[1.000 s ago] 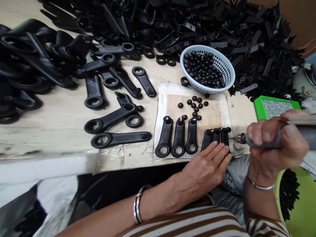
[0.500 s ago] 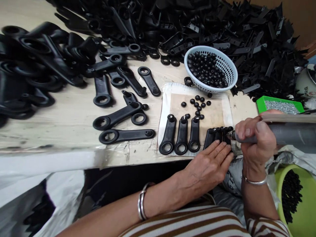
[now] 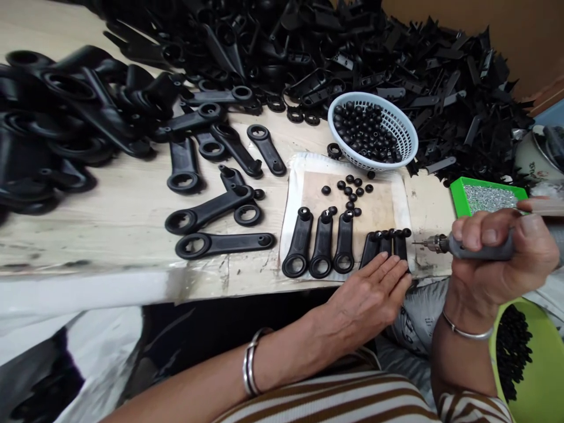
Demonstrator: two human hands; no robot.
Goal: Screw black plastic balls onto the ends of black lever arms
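Observation:
My left hand (image 3: 372, 296) lies flat, fingers stretched out, over the lower ends of several black crank handles (image 3: 369, 249) set side by side on the mat; their round ends are covered. In my right hand (image 3: 502, 258) is a grey power screwdriver (image 3: 476, 248), its chuck and thin bit pointing left. The bit's tip is just right of the row's knobs, apart from them. Left of my hand stand three more crank handles (image 3: 325, 244) in a row with their knob ends up. Loose black balls (image 3: 348, 191) lie above them on the white-edged mat (image 3: 293, 194).
A pale blue basket (image 3: 409, 120) holds black balls. Behind my right hand sits a green tray (image 3: 459, 197) of small metal screws. Black plastic parts (image 3: 282, 47) pile up along the back and left. A yellow-green tub (image 3: 541, 352) stands low at right.
My right hand has drawn the power screwdriver back to the right, off the knobs of the crank handles. My left hand stays resting on them.

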